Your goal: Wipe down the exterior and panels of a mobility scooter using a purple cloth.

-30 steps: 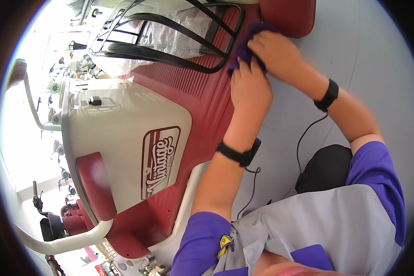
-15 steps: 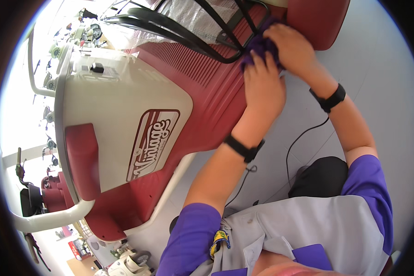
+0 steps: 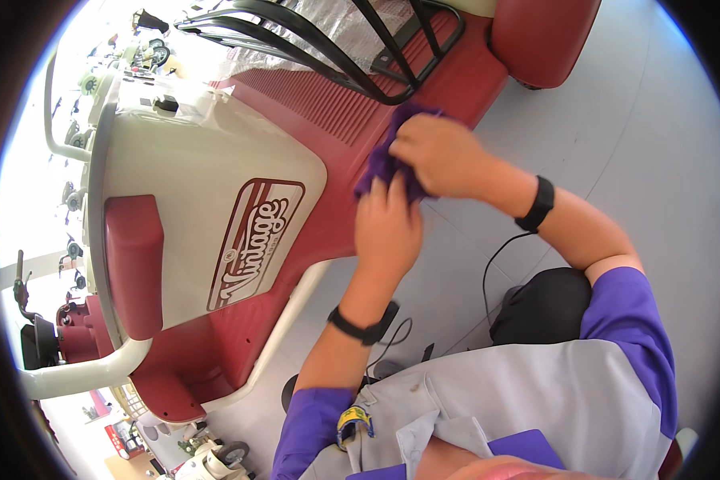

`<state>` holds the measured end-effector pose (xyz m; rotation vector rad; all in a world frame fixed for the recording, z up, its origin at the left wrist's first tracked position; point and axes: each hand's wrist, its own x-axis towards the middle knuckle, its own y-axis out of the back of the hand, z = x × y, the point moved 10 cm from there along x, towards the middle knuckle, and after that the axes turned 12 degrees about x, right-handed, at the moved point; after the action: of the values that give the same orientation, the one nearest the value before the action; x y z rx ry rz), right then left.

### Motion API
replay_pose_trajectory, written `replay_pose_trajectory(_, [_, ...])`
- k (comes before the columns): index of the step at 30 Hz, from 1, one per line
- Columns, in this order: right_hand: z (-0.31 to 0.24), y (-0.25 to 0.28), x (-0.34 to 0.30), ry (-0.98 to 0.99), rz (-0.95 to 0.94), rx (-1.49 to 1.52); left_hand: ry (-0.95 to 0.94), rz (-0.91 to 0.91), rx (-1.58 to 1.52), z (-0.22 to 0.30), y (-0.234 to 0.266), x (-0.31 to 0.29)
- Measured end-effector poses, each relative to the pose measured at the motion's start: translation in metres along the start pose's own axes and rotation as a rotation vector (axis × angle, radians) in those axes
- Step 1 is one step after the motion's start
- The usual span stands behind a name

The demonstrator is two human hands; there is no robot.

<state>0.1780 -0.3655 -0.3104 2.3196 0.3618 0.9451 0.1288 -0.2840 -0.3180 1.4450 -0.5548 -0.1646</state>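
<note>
Both my hands are on a bunched purple cloth (image 3: 382, 160), which lies against the red side (image 3: 340, 204) of a red and cream vehicle. My right hand (image 3: 444, 156) grips the cloth at its upper right, with the fingers curled into it. Just below, my left hand (image 3: 388, 228) has its fingertips closed on the cloth's lower part. The cloth covers some of the red surface, beneath the lower corner of a black tubular rack (image 3: 392, 98). Part of the cloth is hidden under my fingers.
Clear wrapping (image 3: 328, 32) lies inside the rack. To the left is the cream panel (image 3: 184, 152) with a printed badge and a red pad (image 3: 134, 268). A red rounded fender (image 3: 540, 40) juts out at the upper right. A thin black cable (image 3: 492, 276) hangs near my knee.
Both hands have slid the purple cloth down and to the left along the red side, away from the fender. The view has shifted slightly.
</note>
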Motion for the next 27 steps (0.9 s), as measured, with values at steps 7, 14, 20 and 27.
replay_pose_trajectory(7, [-0.034,-0.02,-0.002,0.142,0.046,0.12,0.046,0.059,0.062,-0.017,0.017,-0.046])
replay_pose_trajectory(14, [0.033,0.057,-0.008,-0.054,0.291,-0.331,-0.034,0.151,-0.131,0.015,-0.005,0.05])
replay_pose_trajectory(20, [0.036,0.049,-0.017,-0.075,0.288,-0.43,-0.086,0.214,-0.032,0.026,-0.014,0.052])
replay_pose_trajectory(27, [-0.054,-0.037,-0.004,0.101,-0.062,-0.109,0.109,-0.029,0.014,-0.028,0.006,-0.055])
